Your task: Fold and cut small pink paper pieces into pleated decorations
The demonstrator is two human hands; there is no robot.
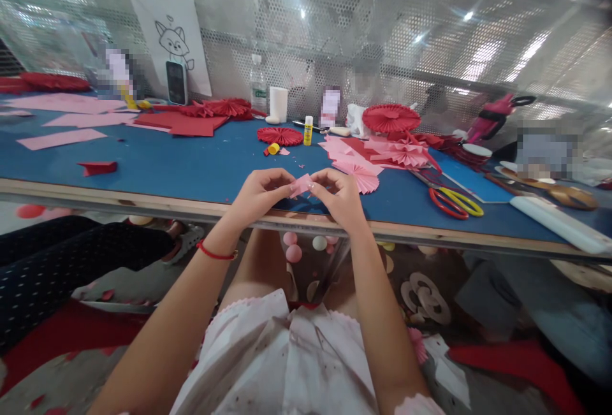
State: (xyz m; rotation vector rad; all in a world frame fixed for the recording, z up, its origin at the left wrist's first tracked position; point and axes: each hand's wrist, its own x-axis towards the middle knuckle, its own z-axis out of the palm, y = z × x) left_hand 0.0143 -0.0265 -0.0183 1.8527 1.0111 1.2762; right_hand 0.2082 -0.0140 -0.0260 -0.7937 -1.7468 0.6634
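Folded pink paper [301, 185] is pinched between the left hand [261, 197] and right hand [338, 198], fingers [282, 178] clamped on it. Light, flimsy stuff, best held by the edges

Table [157, 169] runs crosswise before the person; folded paper [301, 185] pinched between left hand [261, 197] and right hand [337, 199], just above the table's near edge; pleated paper fan [363, 178] just beyond right hand; scissors [454, 203] farther right, near the edge; paper rosette [280, 136] on the table behind the hands, glue stick [308, 131] just to its right; loose paper sheets [62, 139] toward the left end; phone [176, 82] upright at the back left, against a drawing [174, 32]; perforated metal panel [306, 20] behind the table.
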